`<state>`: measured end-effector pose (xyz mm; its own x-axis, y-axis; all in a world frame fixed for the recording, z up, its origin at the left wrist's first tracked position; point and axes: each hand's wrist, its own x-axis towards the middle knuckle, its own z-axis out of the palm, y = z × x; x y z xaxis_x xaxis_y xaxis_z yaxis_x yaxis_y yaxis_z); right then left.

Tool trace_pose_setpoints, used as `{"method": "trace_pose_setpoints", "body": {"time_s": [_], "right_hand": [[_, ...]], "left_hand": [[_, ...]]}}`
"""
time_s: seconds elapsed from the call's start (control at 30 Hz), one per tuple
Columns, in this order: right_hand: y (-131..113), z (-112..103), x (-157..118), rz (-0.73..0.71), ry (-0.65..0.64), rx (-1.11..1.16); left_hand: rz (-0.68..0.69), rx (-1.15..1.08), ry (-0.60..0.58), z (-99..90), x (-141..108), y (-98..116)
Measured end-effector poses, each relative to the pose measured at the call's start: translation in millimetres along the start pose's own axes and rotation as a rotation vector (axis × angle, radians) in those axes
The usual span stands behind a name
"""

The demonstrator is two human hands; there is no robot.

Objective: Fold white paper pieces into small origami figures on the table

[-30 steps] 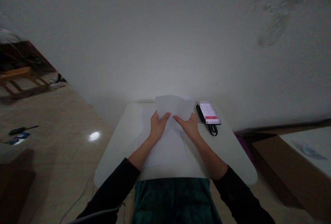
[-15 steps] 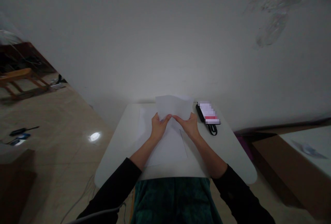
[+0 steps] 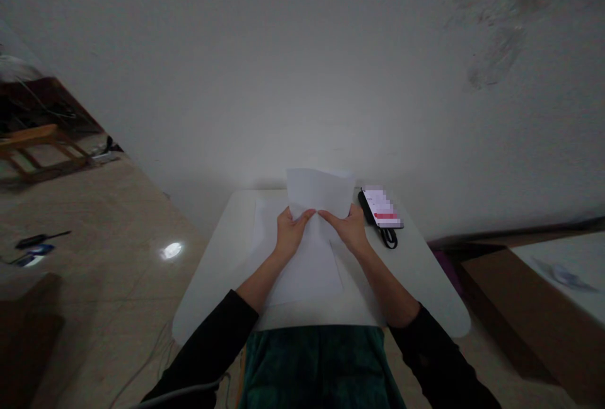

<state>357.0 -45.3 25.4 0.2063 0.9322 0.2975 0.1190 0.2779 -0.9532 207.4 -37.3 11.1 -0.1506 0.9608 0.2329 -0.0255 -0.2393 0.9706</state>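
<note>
Head: two grips (image 3: 290, 230) (image 3: 350, 229) hold one paper (image 3: 321, 190) (one phone (image 3: 384, 206) nearby).

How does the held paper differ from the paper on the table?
The held paper is tilted up, slightly bowed; the lower paper lies flat on the table. The left hand and right hand grip the held paper; the lower paper lies beneath. Both are white.

Paper (image 3: 321, 190) left of phone (image 3: 382, 208)

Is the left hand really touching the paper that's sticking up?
Touching. The head view shows it: the left hand pinches the raised paper near its lower left corner, with the thumb lying across the near side.
</note>
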Motion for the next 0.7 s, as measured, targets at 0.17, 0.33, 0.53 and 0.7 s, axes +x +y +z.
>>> {"method": "trace_pose_setpoints", "body": {"time_s": [0.17,0.33,0.53,0.7], "right_hand": [[-3.3,-1.0,-1.0,0.007,0.007,-0.012],[-2.4,1.0,-2.4,0.008,0.012,-0.031],[-2.0,3.4,-4.9,-0.003,0.015,-0.049],[-1.2,2.5,-4.8,0.039,0.015,0.069]], "left_hand": [[-0.063,-0.021,-0.013,-1.4,1.3,5.8],[-0.147,-0.079,-0.020,-0.9,1.6,6.4],[-0.293,-0.183,-0.098,-2.9,2.8,6.0],[-0.224,-0.096,-0.084,-9.8,8.4,11.9]]}}
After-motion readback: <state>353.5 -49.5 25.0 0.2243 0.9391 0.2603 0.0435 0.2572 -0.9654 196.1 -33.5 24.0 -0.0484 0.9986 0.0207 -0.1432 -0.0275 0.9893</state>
